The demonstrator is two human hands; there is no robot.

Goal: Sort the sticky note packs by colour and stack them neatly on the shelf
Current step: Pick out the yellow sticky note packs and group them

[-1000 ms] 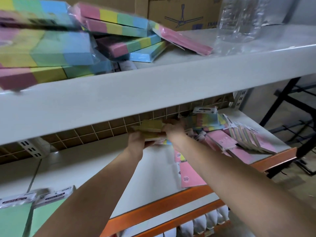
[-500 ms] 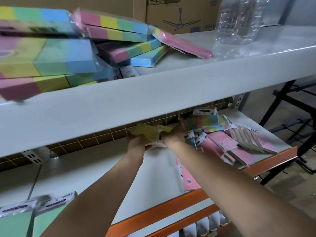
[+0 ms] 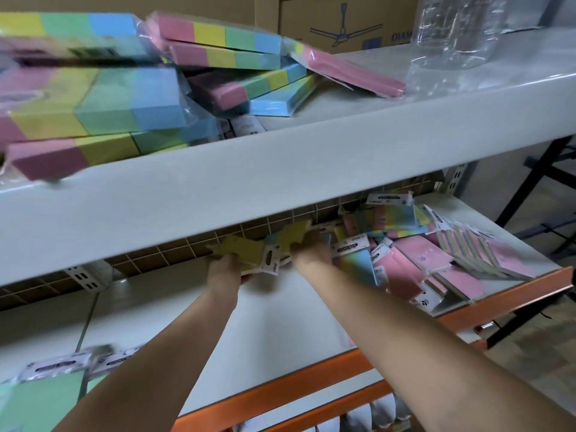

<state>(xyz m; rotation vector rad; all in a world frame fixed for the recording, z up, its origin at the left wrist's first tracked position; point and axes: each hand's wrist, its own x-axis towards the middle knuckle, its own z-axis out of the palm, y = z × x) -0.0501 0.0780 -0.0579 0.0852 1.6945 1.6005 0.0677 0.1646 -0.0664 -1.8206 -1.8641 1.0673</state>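
Both arms reach deep under the upper shelf board onto the white middle shelf. My left hand grips a yellow sticky note pack with a white header card. My right hand holds another yellow pack just to the right, its fingers partly hidden behind the packs. To the right lies a loose heap of pink packs and rainbow packs. Two green packs lie at the shelf's front left.
The upper shelf overhangs my hands and carries large multicolour note blocks, clear plastic wrap and a cardboard box. An orange beam edges the shelf front. Black metal legs stand at the right.
Both hands have stayed at the back of the shelf; the yellow packs have shifted between them, and the right hand now holds one apart from the left hand's pack.
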